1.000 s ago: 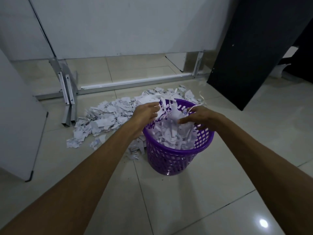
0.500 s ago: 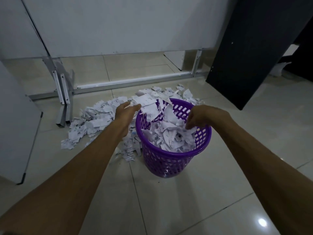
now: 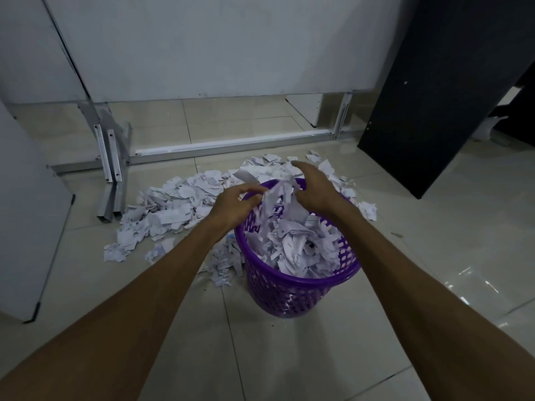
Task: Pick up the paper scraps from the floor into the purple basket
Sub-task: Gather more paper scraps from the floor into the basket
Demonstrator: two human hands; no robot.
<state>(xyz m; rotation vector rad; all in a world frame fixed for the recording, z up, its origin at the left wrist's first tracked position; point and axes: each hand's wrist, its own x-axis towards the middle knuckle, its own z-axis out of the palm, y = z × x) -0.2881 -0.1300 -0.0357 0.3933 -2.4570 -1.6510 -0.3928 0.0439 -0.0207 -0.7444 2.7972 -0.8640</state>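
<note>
Both hands have drawn together over the purple basket (image 3: 292, 287), left hand (image 3: 234, 202) and right hand (image 3: 314, 188) clutching a bundle of paper scraps (image 3: 282, 195) to drop inside; more paper (image 3: 173, 209) litters the floor.

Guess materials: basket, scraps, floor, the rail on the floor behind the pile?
Basket: looks like moulded plastic, glossy purple, lattice-holed wall. Scraps: paper, matte white with faint print, torn and crumpled. Floor: likely glazed ceramic tile, pale, shiny, with grout lines and reflections. Rail: probably aluminium or painted steel, given its dull grey sheen and straight profile.
</note>
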